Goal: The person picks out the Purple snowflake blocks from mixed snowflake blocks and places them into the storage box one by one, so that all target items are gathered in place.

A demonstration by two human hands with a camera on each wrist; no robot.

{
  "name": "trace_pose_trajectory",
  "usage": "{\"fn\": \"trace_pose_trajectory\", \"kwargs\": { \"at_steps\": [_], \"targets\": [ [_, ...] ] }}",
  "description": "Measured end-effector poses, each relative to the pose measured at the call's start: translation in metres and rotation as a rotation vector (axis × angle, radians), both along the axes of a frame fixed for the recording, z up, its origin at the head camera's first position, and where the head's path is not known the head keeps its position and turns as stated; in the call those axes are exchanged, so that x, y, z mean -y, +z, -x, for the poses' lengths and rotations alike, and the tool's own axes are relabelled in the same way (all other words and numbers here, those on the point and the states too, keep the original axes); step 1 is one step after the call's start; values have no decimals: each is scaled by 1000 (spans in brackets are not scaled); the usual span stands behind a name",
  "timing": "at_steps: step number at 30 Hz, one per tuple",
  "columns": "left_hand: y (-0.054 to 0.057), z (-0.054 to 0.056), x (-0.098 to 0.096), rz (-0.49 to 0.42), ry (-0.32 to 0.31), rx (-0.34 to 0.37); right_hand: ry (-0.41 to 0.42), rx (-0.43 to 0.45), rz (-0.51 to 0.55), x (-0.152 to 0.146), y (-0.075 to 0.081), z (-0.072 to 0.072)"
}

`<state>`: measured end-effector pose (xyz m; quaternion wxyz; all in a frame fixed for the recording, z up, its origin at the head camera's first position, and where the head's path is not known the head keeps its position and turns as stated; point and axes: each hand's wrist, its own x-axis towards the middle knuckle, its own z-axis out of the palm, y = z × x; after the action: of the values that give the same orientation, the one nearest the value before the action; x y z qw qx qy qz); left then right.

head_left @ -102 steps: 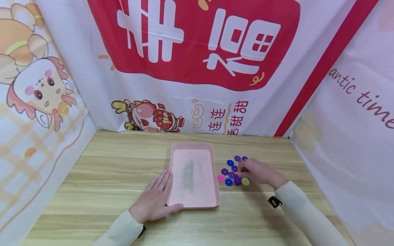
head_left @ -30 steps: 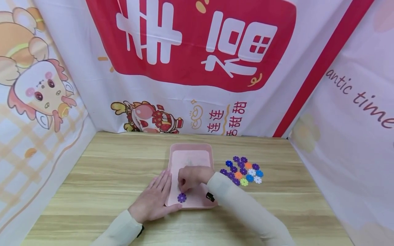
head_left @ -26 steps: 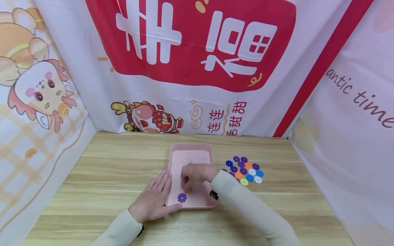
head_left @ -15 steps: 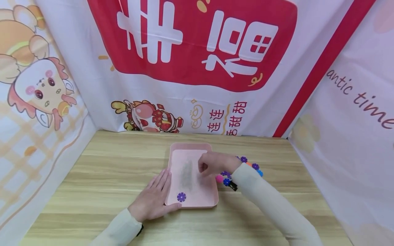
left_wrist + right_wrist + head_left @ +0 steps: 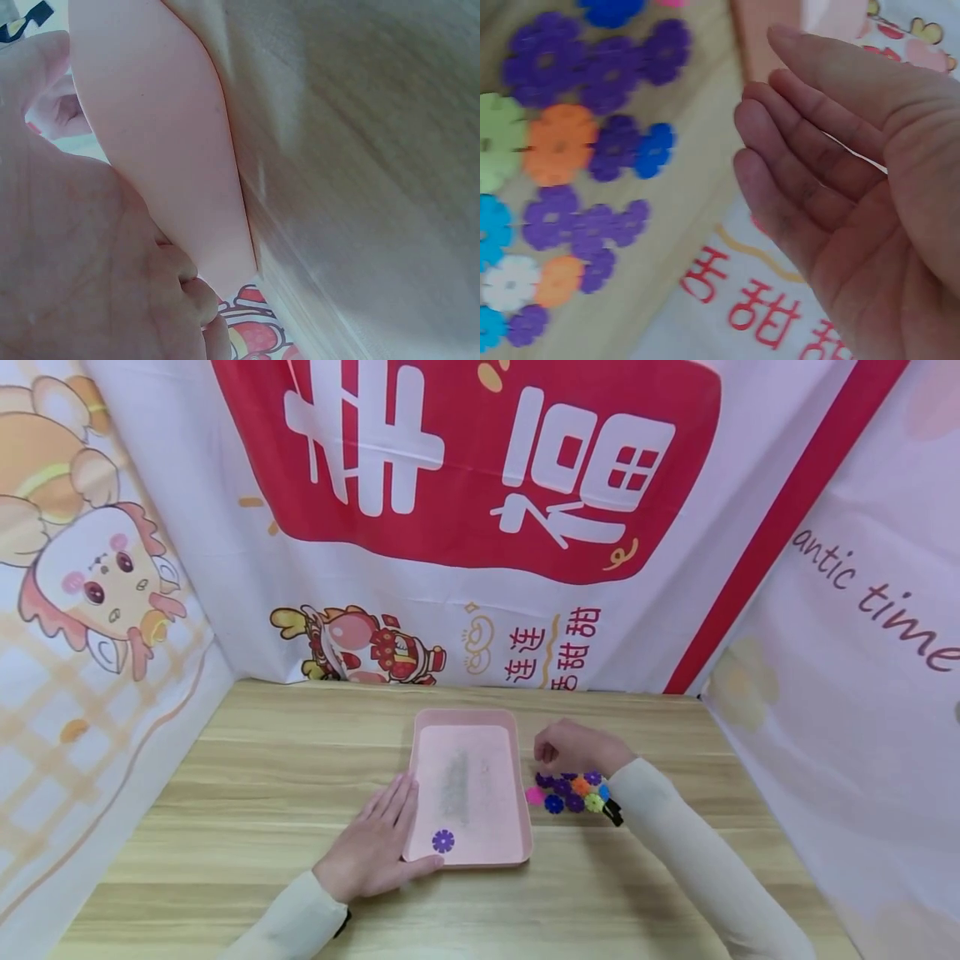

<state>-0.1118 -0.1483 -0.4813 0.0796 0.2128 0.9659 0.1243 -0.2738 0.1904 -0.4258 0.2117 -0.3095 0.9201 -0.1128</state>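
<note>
The tray (image 5: 487,839) stands on the tabletop (image 5: 300,752), with one slotted disc (image 5: 443,841) lying inside near its front-left corner, the left hand (image 5: 375,843) at its left rim, the disc cluster (image 5: 574,802) to its right, and the backdrop cloth (image 5: 480,556) behind.

The tray (image 5: 491,827) in mid-frame is pale pink with a grey-green smudge (image 5: 454,789), and the flower disc (image 5: 447,842) in it is purple. Right of centre I see loose discs (image 5: 575,802) in purple, blue, orange, lime, white and bright pink. The counter (image 5: 300,727) has tan woodgrain; the sleeves (image 5: 697,860) are cream. At top, a white cloth (image 5: 420,577) carries a red panel (image 5: 480,527) with white characters (image 5: 397,447); peach checks cover the side cloth (image 5: 45,777) at left.
</note>
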Motion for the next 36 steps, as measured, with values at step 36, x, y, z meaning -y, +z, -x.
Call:
{"fn": "trace_pose_trajectory", "kwargs": {
  "at_steps": [36],
  "targets": [
    [-3,-1,1,-20,1,-28,-115,-21,92,-12,-50,1]
  ]
}}
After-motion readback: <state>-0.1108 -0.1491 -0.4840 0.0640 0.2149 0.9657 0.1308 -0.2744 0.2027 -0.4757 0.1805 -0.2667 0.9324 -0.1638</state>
